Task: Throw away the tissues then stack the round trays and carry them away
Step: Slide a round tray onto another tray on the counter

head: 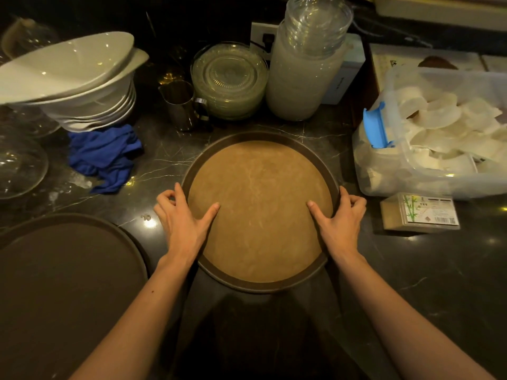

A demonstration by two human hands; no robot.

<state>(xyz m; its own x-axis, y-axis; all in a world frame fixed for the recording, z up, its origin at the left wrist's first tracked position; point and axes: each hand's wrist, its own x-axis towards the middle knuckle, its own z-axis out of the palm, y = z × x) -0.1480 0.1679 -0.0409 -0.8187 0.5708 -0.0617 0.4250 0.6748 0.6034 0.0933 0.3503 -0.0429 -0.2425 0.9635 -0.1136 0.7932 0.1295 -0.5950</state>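
A round tray (pixel 260 209) with a tan liner lies at the table's (pixel 411 270) near edge, its near rim overhanging. The left hand (pixel 183 215) clamps its left rim, thumb on the liner, fingers curled outside; the right hand (pixel 338 215) grips the right rim likewise. A second, darker tray (pixel 63 283) lies at the near-left corner, well apart from both hands.

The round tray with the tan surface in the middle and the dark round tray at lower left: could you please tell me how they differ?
The round tan-surfaced tray is gripped at its rim by the left hand and right hand; the dark brown round tray lies untouched. The tan one overhangs the dark marble counter edge and shows whole; the dark one is cut off by the frame. The tan one has a lighter centre; the dark one is uniformly brown. Both are round with raised dark rims.
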